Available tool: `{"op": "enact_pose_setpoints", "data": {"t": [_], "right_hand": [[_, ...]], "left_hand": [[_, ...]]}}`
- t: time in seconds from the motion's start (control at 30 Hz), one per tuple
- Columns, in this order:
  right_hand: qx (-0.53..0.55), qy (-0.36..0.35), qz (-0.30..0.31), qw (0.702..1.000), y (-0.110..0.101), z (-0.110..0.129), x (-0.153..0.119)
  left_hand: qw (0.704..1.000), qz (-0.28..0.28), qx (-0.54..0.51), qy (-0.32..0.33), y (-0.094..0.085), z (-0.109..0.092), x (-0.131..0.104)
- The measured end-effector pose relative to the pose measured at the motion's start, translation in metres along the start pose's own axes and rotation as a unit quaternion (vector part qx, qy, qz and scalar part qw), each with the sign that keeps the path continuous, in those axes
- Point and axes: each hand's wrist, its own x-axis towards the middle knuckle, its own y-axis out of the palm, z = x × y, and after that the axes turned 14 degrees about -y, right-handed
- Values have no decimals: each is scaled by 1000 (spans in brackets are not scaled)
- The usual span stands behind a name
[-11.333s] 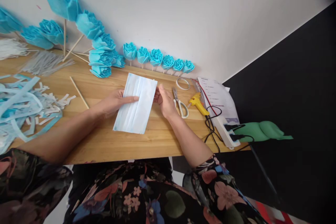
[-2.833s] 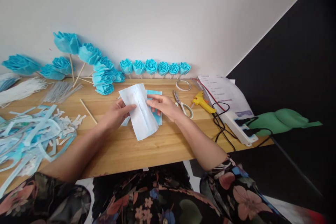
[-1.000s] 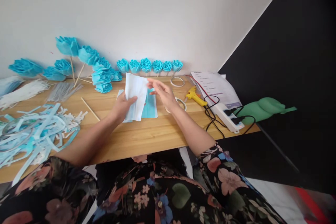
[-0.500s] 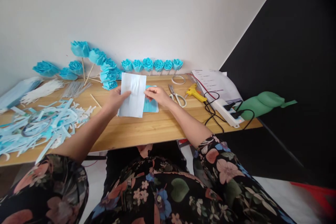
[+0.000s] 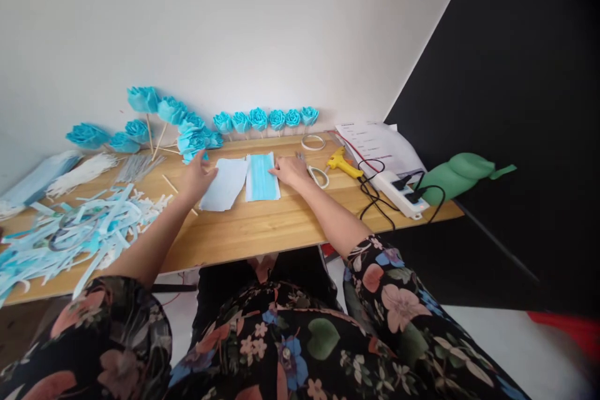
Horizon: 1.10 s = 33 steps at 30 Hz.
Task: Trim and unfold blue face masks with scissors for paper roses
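Observation:
On the wooden table [image 5: 262,228] lies a pale white-blue sheet [image 5: 225,184], with a brighter blue pleated sheet [image 5: 262,177] to its right. My left hand [image 5: 197,176] is at the pale sheet's left edge, fingers and thumb spread, holding nothing. At the blue sheet's right edge is my right hand [image 5: 289,171]; its thumb touches the edge, and the other fingers are bent and partly hidden, so its grip is unclear. Scissors [image 5: 319,176] lie just right of that hand.
Blue flowers [image 5: 259,119] on sticks line the wall. Cut strips [image 5: 89,225] and a mask stack [image 5: 40,181] lie left. To the right are a tape ring [image 5: 312,142], yellow glue gun [image 5: 344,163], papers [image 5: 384,149], power strip [image 5: 405,197] and green object [image 5: 459,176].
The pale sheet went from upright between my hands to lying on the table, and the blue sheet is uncovered. My left hand let go and opened; my right hand left the pale sheet.

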Motion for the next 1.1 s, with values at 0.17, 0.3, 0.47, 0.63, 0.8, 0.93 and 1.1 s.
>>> {"op": "enact_pose_setpoints", "data": {"t": [0.17,0.3,0.47,0.63,0.8,0.93,1.1], "right_hand": [[15,26,10,1000,-3,-5,0],[14,25,-10,1000,-11,-7,-2],[96,-2,-140,986,-19,-11,-3],[392,-159,-192,886,-18,-1,-8],[538,-171,-204,800,-22,8,-13],[575,-52,-300,759,-22,1,-7],[666,-52,-155,728,-17,3,-6]], "left_hand": [[957,-7,199,211,6,-11,-11],[946,109,186,243,31,-17,-23],[968,139,67,199,49,-38,-34],[946,268,-172,59,64,-74,-41],[923,203,-327,-22,74,-76,-38],[881,213,-416,-68,60,-69,-32],[868,219,-441,-58,44,-74,-31]]}}
